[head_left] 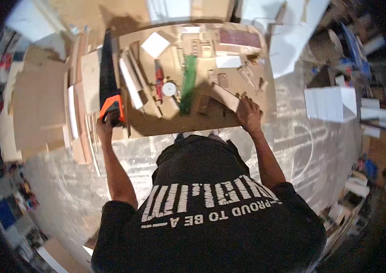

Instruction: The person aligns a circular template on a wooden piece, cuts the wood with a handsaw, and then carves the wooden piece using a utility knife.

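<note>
At the left end of the workbench (pixel 149 128), my left hand (pixel 106 126) is closed round the orange handle of a hand saw (pixel 108 73). The saw's dark blade points away from me. Near the bench's front right, my right hand (pixel 249 114) grips the near end of a light wooden block (pixel 226 97). Between the hands lie a green strip (pixel 188 84), a white round disc (pixel 169 89), a red tool (pixel 159 79) and long wooden strips (pixel 142 75).
A white square piece (pixel 155 44) and a dark red panel (pixel 240 39) lie toward the bench's far side. Stacked boards (pixel 38 102) stand at the left. A white ribbed box (pixel 329 103) is at the right, beyond the grey floor (pixel 293 145).
</note>
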### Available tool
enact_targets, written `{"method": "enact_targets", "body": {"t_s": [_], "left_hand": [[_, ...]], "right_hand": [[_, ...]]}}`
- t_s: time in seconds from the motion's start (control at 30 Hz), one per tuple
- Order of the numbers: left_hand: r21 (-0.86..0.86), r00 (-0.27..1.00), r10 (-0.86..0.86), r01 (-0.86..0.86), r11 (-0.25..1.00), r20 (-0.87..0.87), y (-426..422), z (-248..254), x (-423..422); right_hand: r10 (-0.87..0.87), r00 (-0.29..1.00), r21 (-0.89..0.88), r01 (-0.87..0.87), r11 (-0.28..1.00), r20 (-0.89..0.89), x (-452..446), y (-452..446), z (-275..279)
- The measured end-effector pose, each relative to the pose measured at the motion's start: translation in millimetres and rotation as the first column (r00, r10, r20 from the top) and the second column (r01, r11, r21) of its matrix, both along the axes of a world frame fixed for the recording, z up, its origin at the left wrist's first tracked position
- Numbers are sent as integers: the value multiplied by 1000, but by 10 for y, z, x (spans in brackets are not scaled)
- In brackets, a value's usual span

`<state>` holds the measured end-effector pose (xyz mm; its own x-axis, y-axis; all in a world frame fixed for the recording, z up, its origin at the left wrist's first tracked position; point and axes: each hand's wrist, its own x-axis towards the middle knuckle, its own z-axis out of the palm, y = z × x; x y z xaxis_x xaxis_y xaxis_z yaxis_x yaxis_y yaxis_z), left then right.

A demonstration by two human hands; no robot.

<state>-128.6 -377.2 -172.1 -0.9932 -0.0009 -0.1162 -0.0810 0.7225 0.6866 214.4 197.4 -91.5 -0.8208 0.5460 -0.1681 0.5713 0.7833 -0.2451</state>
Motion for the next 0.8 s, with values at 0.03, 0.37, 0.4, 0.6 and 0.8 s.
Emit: {"method": "enact_targets", "body": {"t_s": [0.03, 0.37, 0.4, 0.6, 0.8], "left_hand": [[103, 998, 33, -38, 994, 45, 132, 241, 118], [531, 999, 42, -20, 847, -28, 336, 1198, 554], [566, 998, 68, -49, 823, -12, 238, 1127, 618], [631, 983, 16, 106, 768, -184, 783, 1769, 1616], [677, 971, -186, 237, 697, -149, 2324, 2335, 2792]], "right_hand": [[-14, 998, 7, 15, 1000, -64, -8, -83, 125], [-138, 849, -85, 110, 990, -511, -64, -755, 612], [-116, 836, -135, 50, 990, -537, -131, -886, 786], [169, 594, -284, -591, 756, -787, -231, -1507, 1115], [360, 444, -197, -811, 551, -820, 462, -1410, 1846]]}}
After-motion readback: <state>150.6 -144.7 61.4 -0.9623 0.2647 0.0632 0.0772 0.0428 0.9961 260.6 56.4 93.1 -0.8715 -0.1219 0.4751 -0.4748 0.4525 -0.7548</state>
